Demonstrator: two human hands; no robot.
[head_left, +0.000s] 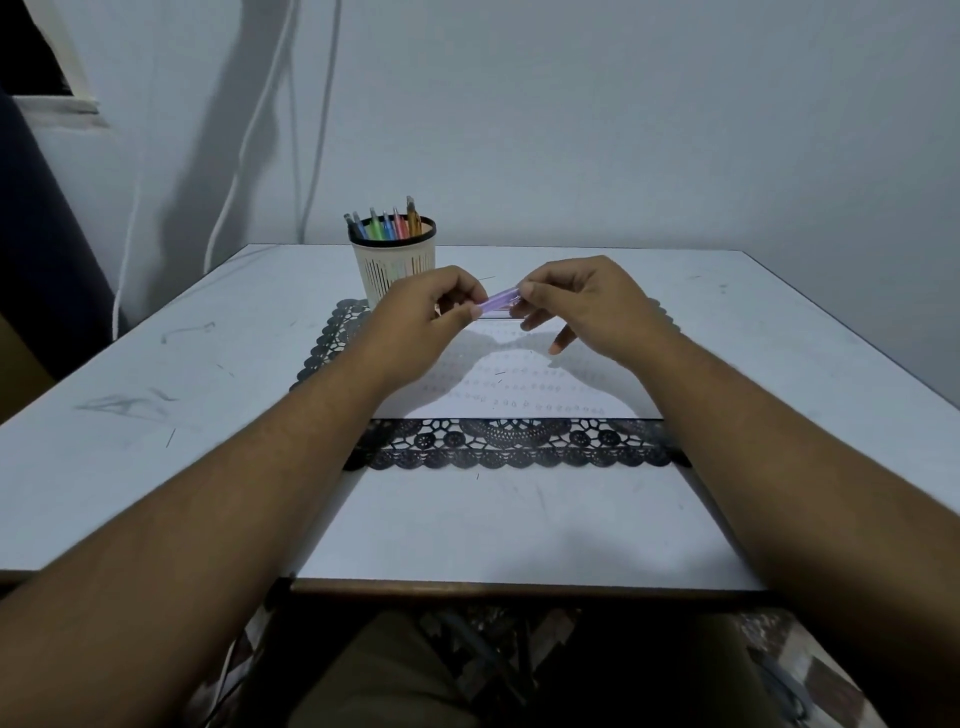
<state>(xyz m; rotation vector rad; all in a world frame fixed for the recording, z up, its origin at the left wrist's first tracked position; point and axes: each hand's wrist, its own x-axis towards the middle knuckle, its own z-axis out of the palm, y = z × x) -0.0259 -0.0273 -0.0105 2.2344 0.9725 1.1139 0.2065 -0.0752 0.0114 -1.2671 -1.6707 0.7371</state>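
The purple pen (498, 301) is held in the air above the far edge of the paper (519, 395). Its long axis runs left to right, with the right end slightly higher. The left grip (415, 312) pinches its left end and the right grip (587, 301) pinches its right end, both closed on it. Which end is the tip cannot be told.

The paper lies on a black lace mat (509, 441) on the bench (156, 389). A cup (392, 265) of coloured pens (387, 226) stands just beyond the left grip.
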